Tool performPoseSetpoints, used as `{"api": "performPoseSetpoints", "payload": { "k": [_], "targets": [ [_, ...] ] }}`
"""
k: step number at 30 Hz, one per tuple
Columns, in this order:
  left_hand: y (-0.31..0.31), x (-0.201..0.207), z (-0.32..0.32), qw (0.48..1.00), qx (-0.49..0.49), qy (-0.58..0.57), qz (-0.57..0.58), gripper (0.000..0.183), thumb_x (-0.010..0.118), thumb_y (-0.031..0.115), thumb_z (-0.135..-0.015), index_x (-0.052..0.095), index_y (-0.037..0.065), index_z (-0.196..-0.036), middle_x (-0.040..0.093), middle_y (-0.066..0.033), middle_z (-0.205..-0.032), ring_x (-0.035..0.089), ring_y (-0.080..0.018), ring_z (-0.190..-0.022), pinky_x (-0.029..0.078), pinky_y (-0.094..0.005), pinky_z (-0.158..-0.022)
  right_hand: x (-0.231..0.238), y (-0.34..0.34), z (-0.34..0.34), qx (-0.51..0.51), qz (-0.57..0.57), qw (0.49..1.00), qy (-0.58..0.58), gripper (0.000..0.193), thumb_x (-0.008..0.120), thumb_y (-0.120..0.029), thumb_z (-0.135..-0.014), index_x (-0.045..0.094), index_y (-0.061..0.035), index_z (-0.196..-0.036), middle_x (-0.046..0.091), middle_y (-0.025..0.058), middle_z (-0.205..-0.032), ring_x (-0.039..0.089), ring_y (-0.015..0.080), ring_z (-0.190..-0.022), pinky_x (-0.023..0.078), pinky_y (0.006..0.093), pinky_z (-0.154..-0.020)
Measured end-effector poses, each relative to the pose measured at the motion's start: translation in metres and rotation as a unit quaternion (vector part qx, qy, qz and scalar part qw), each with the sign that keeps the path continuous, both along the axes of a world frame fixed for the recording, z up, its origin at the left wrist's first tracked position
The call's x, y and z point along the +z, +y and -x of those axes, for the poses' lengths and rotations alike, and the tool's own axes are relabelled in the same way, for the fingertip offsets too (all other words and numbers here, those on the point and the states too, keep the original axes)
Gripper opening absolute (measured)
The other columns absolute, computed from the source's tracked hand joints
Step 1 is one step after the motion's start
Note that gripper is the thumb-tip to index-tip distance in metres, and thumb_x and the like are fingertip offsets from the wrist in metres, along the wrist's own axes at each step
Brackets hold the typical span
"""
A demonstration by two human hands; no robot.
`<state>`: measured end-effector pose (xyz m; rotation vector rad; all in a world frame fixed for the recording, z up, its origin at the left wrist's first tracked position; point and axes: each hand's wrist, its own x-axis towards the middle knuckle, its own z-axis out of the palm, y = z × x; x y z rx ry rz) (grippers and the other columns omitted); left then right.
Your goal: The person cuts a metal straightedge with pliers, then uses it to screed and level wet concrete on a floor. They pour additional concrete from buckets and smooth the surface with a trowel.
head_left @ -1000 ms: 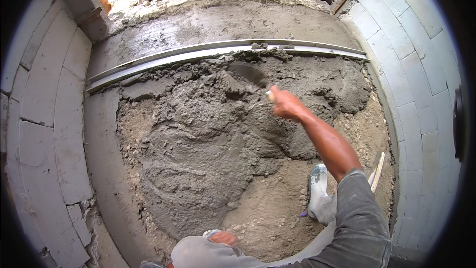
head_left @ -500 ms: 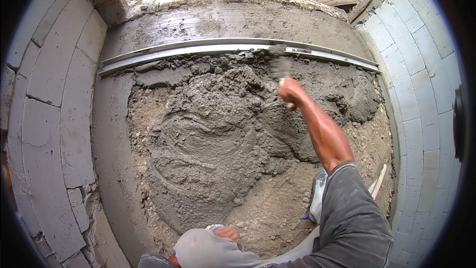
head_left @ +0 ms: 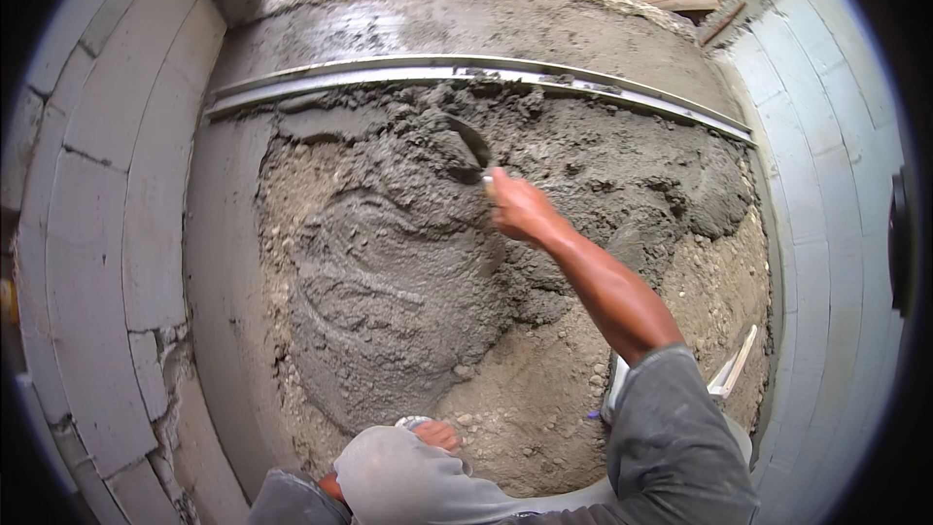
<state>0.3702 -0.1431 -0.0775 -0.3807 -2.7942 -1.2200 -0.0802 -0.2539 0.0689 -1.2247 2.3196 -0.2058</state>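
Observation:
My right hand (head_left: pixel 520 206) is closed round the handle of a trowel (head_left: pixel 474 148). The trowel's dark blade is tilted against the upper part of a heap of wet grey mortar (head_left: pixel 389 253). Beyond it, a long metal straightedge (head_left: pixel 389 76) lies across the bed, with mortar crumbs along its near side. Only the sleeve and a bit of my left arm (head_left: pixel 332 486) show at the lower left; the hand itself is hidden behind my knee.
Grey block walls (head_left: pixel 83 262) rise on the left and right (head_left: pixel 826 233). Past the straightedge lies a smoothed mortar strip (head_left: pixel 466 24). Bare gravelly ground (head_left: pixel 535 389) shows near my foot (head_left: pixel 437 436). A pale narrow piece (head_left: pixel 736 360) rests by the right wall.
My right hand has brought the trowel from the straightedge leftward and nearer, onto the mortar heap. The view has shifted slightly.

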Motion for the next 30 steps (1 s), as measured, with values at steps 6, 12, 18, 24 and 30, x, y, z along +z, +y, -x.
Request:
{"api": "performPoseSetpoints", "payload": {
  "k": [6, 12, 18, 24, 30],
  "targets": [
    [-0.013, 0.009, -0.001, 1.000, -0.014, 0.009, -0.012, 0.021, 0.057, 0.025, -0.085, 0.057, 0.010, -0.099, 0.050, -0.0049, -0.086, 0.055, -0.0194, -0.085, 0.045, -0.0317, -0.068, 0.011, 0.154, 0.034, -0.376, 0.065, 0.921, 0.074, 0.038, 0.054, -0.005, -0.085, 0.046, -0.0005, -0.122, 0.064, 0.0278, -0.101, 0.065, 0.0426, -0.092, 0.051, 0.0467, -0.074],
    [-0.014, 0.014, -0.020, 1.000, -0.008, 0.000, -0.018, 0.021, 0.057, 0.025, -0.085, 0.056, 0.010, -0.098, 0.050, -0.0049, -0.086, 0.055, -0.0195, -0.085, 0.045, -0.0317, -0.068, -0.064, 0.160, 0.000, -0.410, -0.037, 0.911, 0.030, 0.055, 0.060, -0.011, -0.079, 0.042, 0.0025, -0.129, 0.061, 0.0309, -0.116, 0.061, 0.0444, -0.109, 0.047, 0.0458, -0.096],
    [-0.025, 0.027, -0.053, 0.999, 0.018, -0.025, -0.019, 0.020, 0.057, 0.025, -0.084, 0.056, 0.009, -0.098, 0.050, -0.0050, -0.086, 0.055, -0.0196, -0.085, 0.045, -0.0318, -0.068, -0.050, 0.095, -0.058, -0.360, -0.021, 0.933, -0.005, 0.045, 0.061, -0.010, -0.082, 0.040, 0.0077, -0.117, 0.060, 0.0365, -0.110, 0.062, 0.0485, -0.104, 0.049, 0.0493, -0.092],
    [-0.029, 0.035, -0.073, 0.999, 0.023, -0.039, -0.021, 0.020, 0.057, 0.025, -0.084, 0.056, 0.009, -0.097, 0.050, -0.0051, -0.086, 0.054, -0.0196, -0.084, 0.045, -0.0318, -0.068, -0.041, 0.008, -0.120, -0.260, 0.040, 0.963, -0.053, 0.040, 0.059, -0.010, -0.081, 0.040, 0.0103, -0.110, 0.061, 0.0377, -0.104, 0.063, 0.0492, -0.099, 0.049, 0.0504, -0.091],
    [-0.029, 0.037, -0.078, 0.999, 0.029, -0.040, -0.023, 0.020, 0.057, 0.025, -0.084, 0.055, 0.009, -0.096, 0.050, -0.0052, -0.086, 0.054, -0.0197, -0.084, 0.044, -0.0319, -0.068, -0.036, -0.032, -0.149, -0.265, 0.032, 0.962, -0.063, 0.035, 0.060, -0.007, -0.082, 0.040, 0.0081, -0.107, 0.063, 0.0350, -0.101, 0.064, 0.0481, -0.097, 0.050, 0.0510, -0.087]
  ]
}}
